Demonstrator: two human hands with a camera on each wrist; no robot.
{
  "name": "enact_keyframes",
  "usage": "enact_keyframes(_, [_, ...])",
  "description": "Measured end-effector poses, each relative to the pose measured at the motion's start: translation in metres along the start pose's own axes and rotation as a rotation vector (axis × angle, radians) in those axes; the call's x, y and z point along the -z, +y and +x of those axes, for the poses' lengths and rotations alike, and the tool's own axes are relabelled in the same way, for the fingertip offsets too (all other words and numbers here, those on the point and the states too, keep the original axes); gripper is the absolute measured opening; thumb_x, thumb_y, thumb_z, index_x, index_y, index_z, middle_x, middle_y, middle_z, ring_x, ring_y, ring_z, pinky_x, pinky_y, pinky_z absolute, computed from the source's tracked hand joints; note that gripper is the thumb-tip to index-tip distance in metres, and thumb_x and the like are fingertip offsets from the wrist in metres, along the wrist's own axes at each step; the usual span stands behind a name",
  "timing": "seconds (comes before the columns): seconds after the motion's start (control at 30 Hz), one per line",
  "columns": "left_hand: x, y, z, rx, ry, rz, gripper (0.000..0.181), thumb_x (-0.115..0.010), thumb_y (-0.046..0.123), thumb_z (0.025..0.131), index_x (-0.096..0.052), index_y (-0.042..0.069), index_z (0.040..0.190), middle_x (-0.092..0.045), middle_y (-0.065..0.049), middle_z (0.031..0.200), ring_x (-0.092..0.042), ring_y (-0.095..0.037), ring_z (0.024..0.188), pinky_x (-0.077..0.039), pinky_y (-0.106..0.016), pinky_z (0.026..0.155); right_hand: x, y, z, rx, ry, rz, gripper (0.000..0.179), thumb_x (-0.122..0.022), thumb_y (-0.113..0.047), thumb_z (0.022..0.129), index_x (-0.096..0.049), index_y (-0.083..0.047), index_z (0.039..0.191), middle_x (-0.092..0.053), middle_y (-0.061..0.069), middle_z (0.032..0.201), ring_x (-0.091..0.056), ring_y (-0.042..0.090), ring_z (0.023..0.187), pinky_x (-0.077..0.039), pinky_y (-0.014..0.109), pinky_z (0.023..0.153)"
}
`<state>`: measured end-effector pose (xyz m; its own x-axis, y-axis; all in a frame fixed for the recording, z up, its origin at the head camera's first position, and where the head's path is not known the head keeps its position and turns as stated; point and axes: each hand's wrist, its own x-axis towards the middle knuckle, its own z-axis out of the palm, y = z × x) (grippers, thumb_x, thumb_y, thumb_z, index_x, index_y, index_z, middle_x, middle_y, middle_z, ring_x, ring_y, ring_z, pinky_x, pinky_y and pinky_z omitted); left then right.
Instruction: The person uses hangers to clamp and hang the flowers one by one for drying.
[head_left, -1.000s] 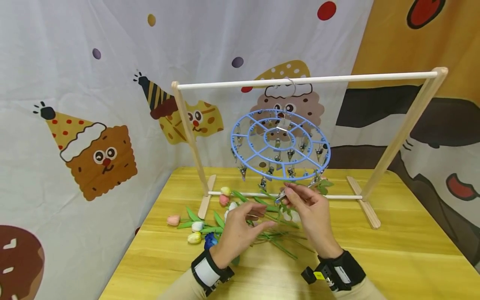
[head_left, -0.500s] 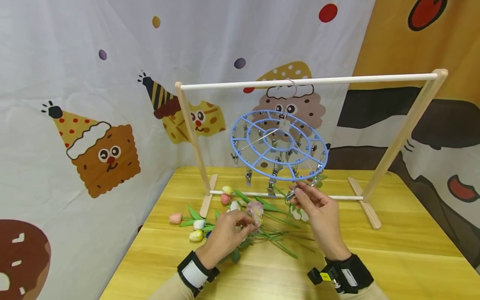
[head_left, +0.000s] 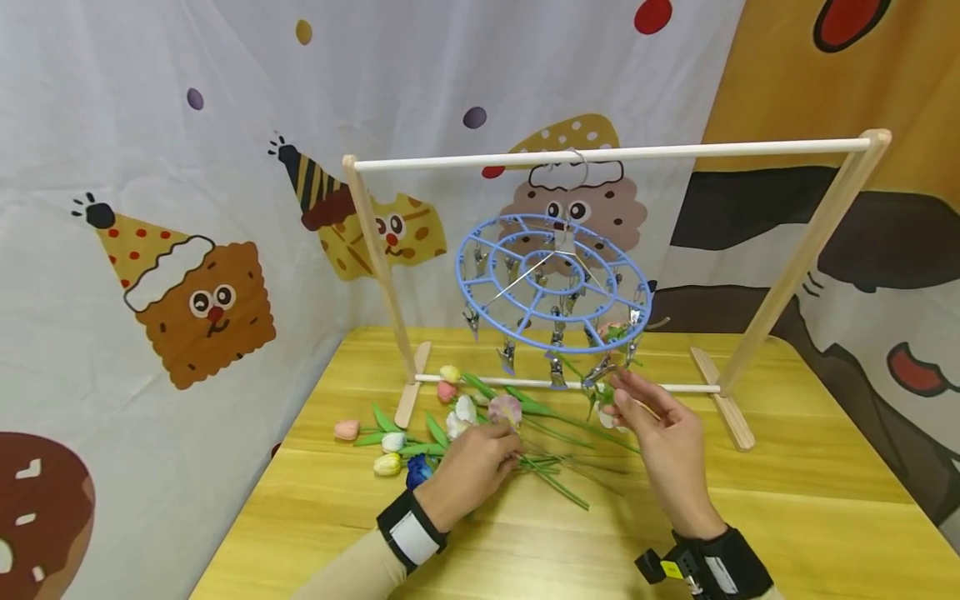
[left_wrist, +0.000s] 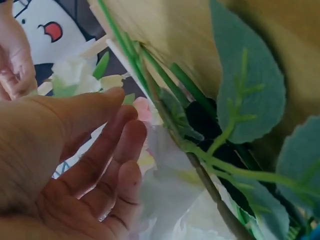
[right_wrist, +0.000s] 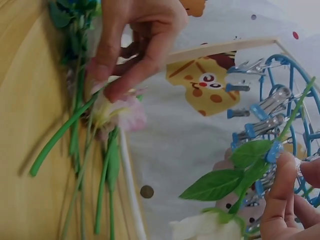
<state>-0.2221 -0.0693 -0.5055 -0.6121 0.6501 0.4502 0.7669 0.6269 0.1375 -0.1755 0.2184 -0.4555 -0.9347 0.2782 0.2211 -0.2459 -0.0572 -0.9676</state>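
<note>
My right hand (head_left: 663,429) pinches a small metal clip (right_wrist: 275,151) with blue tips at the front right of the round blue hanger (head_left: 517,323). A green stem with leaves (right_wrist: 212,187) runs through that clip, and a white flower (right_wrist: 210,227) hangs head down below it. My left hand (head_left: 472,462) is low over the flowers lying on the table, fingers loosely bent. In the left wrist view nothing shows between its thumb and fingertips. The right wrist view has its fingertips right at a green stem (right_wrist: 57,135), beside a pale pink flower (head_left: 505,411).
A wooden rack (head_left: 806,242) carries the hanger on its top bar (head_left: 697,151). Several clips dangle from the rings, and a pinkish flower (head_left: 611,331) hangs at the far right. Tulips (head_left: 387,464), a blue flower (head_left: 418,472) and loose stems (head_left: 562,487) lie on the wooden table (head_left: 810,492).
My right hand has shifted right with the clip, and the white flower's stem is now at it. My left hand has dropped down onto the flowers. The hanger has turned.
</note>
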Motion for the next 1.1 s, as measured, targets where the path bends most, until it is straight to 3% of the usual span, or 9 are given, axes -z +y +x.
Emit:
enact_keyframes(0.17, [-0.008,-0.005,0.006,-0.044,-0.006,0.117,0.012,-0.093,0.011,0.101,-0.09,0.018,0.109,-0.085,0.004,0.107,-0.081,-0.015,0.098,-0.068,-0.031,0.08,0.008,0.005,-0.005,-0.076,0.049,-0.091,0.041,-0.08,-0.015,0.113,-0.072,0.001,0.15,-0.082,-0.007,0.121,-0.085,0.009,0.089,-0.069,0.022,0.081])
enact_keyframes(0.33, [-0.013,-0.009,0.009,-0.028,-0.061,0.196,0.008,-0.09,0.017,0.104,-0.091,0.024,0.107,-0.087,0.007,0.112,-0.078,-0.015,0.103,-0.06,-0.03,0.075,0.014,0.014,-0.009,-0.076,0.011,-0.263,0.029,-0.081,-0.016,0.113,-0.076,0.002,0.136,-0.081,-0.007,0.105,-0.081,0.01,0.08,-0.069,0.024,0.073])
enact_keyframes(0.57, [-0.018,-0.012,0.012,-0.016,-0.085,0.245,0.011,-0.09,0.019,0.103,-0.091,0.03,0.102,-0.085,0.012,0.114,-0.075,-0.012,0.107,-0.059,-0.028,0.082,0.014,0.024,-0.017,0.011,-0.172,-0.545,0.006,-0.085,-0.008,0.108,-0.084,-0.005,0.114,-0.082,0.005,0.095,-0.075,0.011,0.074,-0.065,0.026,0.066])
enact_keyframes(0.77, [-0.021,-0.013,0.012,-0.041,-0.043,0.278,0.008,-0.092,0.024,0.099,-0.089,0.031,0.098,-0.083,0.013,0.108,-0.073,-0.01,0.102,-0.057,-0.026,0.081,0.009,0.032,-0.021,0.116,-0.37,-0.769,0.009,-0.089,-0.011,0.104,-0.087,-0.016,0.11,-0.082,-0.008,0.093,-0.07,0.001,0.077,-0.06,0.023,0.071])
enact_keyframes(0.9, [-0.017,-0.011,0.013,-0.046,-0.017,0.282,0.007,-0.093,0.028,0.096,-0.088,0.03,0.1,-0.082,0.011,0.108,-0.073,-0.011,0.103,-0.057,-0.029,0.083,0.006,0.04,-0.019,0.207,-0.453,-0.824,0.012,-0.093,-0.017,0.102,-0.087,-0.016,0.112,-0.083,-0.009,0.102,-0.066,-0.005,0.079,-0.059,0.021,0.07])
enact_keyframes(1.1, [-0.005,-0.005,0.016,-0.059,-0.001,0.278,0.014,-0.092,0.019,0.1,-0.087,0.03,0.106,-0.082,0.01,0.11,-0.074,-0.012,0.108,-0.051,-0.028,0.084,0.005,0.041,-0.019,0.219,-0.548,-0.821,0.009,-0.091,-0.026,0.104,-0.089,-0.021,0.111,-0.084,-0.01,0.104,-0.061,-0.007,0.075,-0.054,0.02,0.065])
